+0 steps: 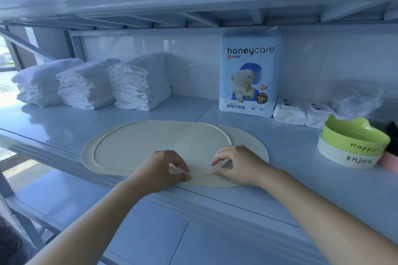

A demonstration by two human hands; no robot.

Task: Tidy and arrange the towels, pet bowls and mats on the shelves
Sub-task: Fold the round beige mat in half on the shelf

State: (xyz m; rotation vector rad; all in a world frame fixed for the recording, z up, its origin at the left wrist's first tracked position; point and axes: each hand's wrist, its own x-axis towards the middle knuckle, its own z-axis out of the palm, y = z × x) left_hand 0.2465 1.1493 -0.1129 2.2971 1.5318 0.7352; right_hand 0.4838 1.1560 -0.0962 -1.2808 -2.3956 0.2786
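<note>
Both forearms reach forward over the shelf [53, 127] edge. The left hand [163, 170] and right hand [239, 165], fingers curled, pinch the near rim of the upper mat [150, 146], which lies offset on the lower mat [252, 142]. Legible: "honeycare" pack [249, 75]; green bowl [355, 137] "Happy"; white bowl [344, 157] "Enjoy".

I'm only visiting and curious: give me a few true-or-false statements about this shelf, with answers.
1. Three stacks of folded white towels stand at the back left. True.
2. The green cat-eared bowl sits beside the white bowl. False: it is nested on top of it.
3. The left hand and right hand pinch the near edge of the cream oval mats. True.
4. The blue-and-white honeycare pad pack lies flat. False: it stands upright.
</note>
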